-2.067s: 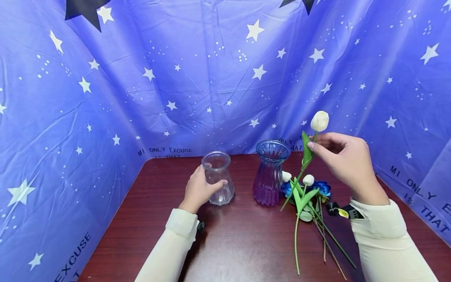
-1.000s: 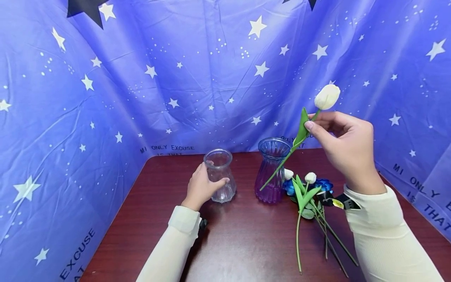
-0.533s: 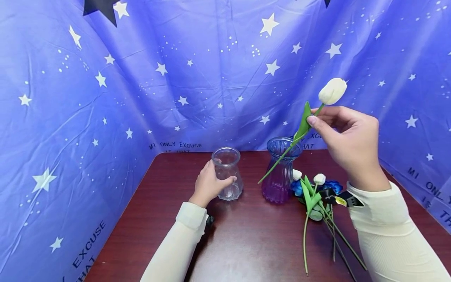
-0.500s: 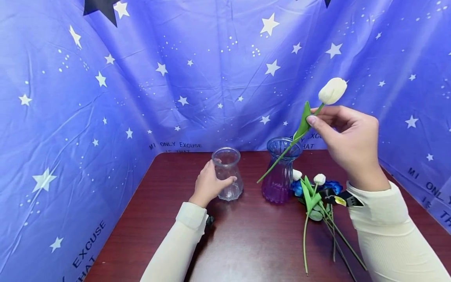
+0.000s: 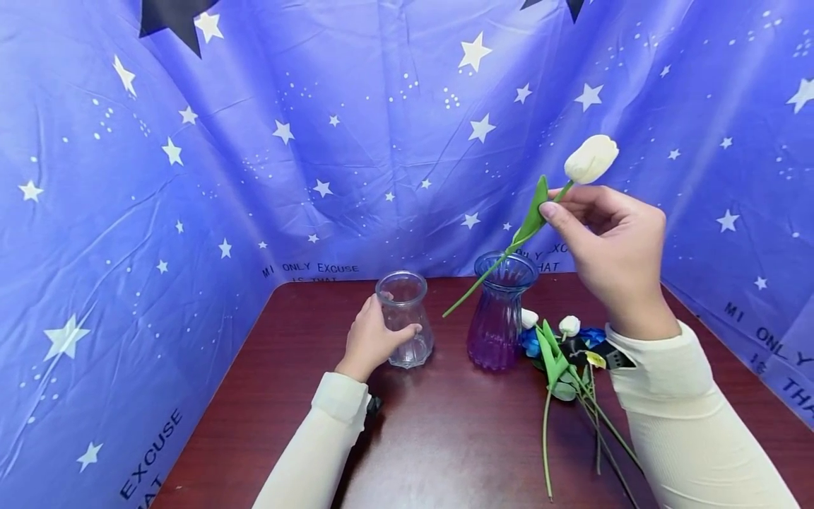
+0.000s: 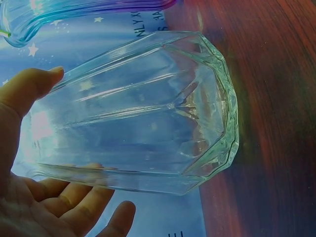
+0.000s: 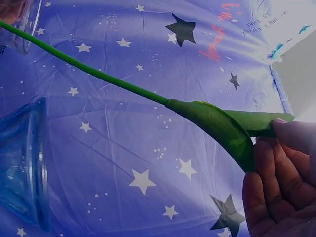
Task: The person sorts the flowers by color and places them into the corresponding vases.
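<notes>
My left hand (image 5: 375,339) holds a clear glass vase (image 5: 413,346) upright on the table, thumb on one side and fingers round the other. In the left wrist view the clear vase's ribbed wall (image 6: 128,108) fills the middle. My right hand (image 5: 613,247) pinches a white tulip (image 5: 591,160) by its leaf and upper stem, well above the table. The tulip slants, its bloom up to the right and its stem end down left, between the two vases. In the right wrist view the green stem (image 7: 98,74) runs left from the fingers; its bloom is out of sight.
A blue-to-purple glass vase (image 5: 496,332) stands right of the clear one, behind the raised stem. Right of it lie a white tulip (image 5: 569,326) and blue flowers (image 5: 531,343), their stems towards the front. Starry blue cloth (image 5: 381,141) surrounds the dark red table (image 5: 432,438).
My right hand has raised the tulip from over the lying flowers and moved left, tilting it so the stem end points towards the clear vase. My left hand keeps its hold on the vase.
</notes>
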The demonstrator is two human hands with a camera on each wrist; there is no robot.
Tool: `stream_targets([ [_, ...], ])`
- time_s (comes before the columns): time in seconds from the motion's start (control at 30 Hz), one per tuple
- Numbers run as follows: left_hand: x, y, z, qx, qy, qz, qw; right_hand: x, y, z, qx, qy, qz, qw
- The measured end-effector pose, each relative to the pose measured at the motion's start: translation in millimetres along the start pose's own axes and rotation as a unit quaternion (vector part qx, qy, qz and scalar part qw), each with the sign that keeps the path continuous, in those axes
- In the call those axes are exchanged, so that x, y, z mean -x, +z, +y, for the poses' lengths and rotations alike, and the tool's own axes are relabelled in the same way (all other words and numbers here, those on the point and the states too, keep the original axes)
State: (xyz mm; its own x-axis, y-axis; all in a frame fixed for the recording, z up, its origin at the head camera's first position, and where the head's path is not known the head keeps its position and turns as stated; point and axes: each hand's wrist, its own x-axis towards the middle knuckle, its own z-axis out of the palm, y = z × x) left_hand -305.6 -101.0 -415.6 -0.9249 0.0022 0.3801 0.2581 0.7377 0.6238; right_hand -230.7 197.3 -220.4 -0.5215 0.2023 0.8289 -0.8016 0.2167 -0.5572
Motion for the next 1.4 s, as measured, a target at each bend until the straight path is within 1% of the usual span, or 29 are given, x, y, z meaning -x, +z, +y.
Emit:
stream_targets([
  [0.13,-0.7,-0.4,-2.0,0.002,0.0,0.002,1.0,-2.6,2.7,-2.5,0.002,-0.003,-0.003,1.0],
  [0.3,-2.1,-0.8,-3.6,0.004,0.0,0.004,1.0,-5.9,6.3,-6.4,-0.013,-0.008,-0.009,0.9998],
  [0.5,-1.5,-1.6,-3.0,0.004,0.003,0.0,1.0,-8.6,10.0,-10.1,-0.041,-0.015,-0.005,0.999],
  [0.73,1.7,-4.9,-2.4,0.007,-0.005,-0.006,1.0,-10.9,17.2,-9.0,-0.082,-0.003,-0.006,0.9966],
  [0.9,1.3,-3.8,-2.4,0.006,-0.004,-0.007,1.0,-12.7,20.6,-9.5,-0.073,-0.004,-0.006,0.9973],
  [1.13,-0.7,-0.8,-0.4,0.007,-0.003,-0.012,0.9999,-15.8,24.3,-3.4,-0.033,-0.01,-0.019,0.9992],
  [1.4,0.4,-0.9,-0.7,0.003,-0.003,-0.009,1.0,-15.3,33.5,4.9,-0.027,-0.01,-0.038,0.9989],
])
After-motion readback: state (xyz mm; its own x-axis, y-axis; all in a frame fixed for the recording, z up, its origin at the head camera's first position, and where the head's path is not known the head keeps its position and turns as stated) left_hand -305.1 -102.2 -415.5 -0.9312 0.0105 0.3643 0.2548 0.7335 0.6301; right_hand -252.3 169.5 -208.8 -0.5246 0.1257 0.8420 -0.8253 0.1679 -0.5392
